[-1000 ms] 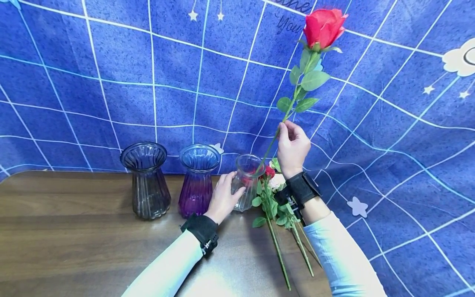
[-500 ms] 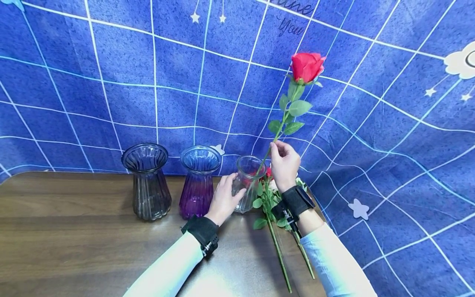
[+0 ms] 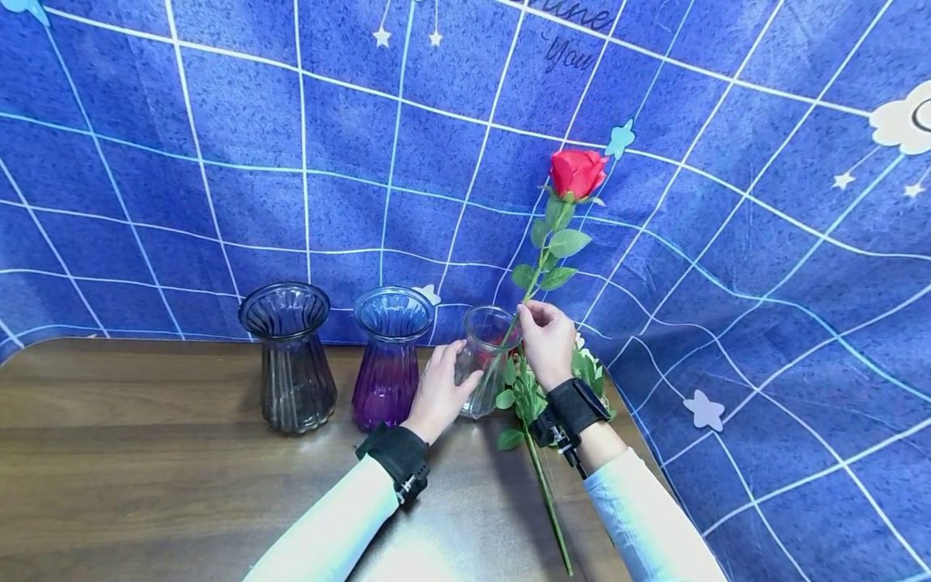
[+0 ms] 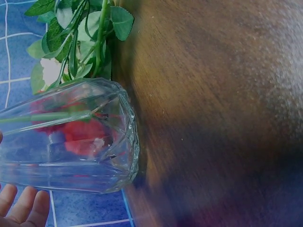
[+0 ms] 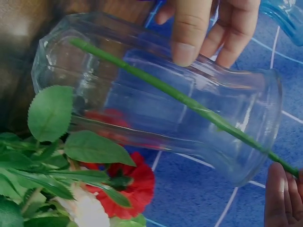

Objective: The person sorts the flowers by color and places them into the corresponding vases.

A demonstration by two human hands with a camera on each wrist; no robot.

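Note:
My right hand (image 3: 550,339) pinches the stem of a red rose (image 3: 577,174) between thumb and fingers, just above the rim of a clear glass vase (image 3: 482,398). The bloom leans up and to the right against the backdrop. In the right wrist view, the green stem (image 5: 165,90) runs slantwise inside the vase, its cut end down by the base. My left hand (image 3: 439,388) holds the vase from its left side, with the thumb (image 5: 184,40) in front and fingers behind. The vase stands upright on the table.
Left of the clear vase stand a purple-blue vase (image 3: 385,380) and a dark grey vase (image 3: 294,380). More flowers lie on the wooden table (image 3: 182,485) at the right, including a red bloom (image 5: 135,184) and a pale one (image 5: 87,208). A blue backdrop (image 3: 218,145) hangs behind.
My right hand has moved down and left with the rose, and the stem has sunk deeper into the clear vase. The left hand has stayed on the vase.

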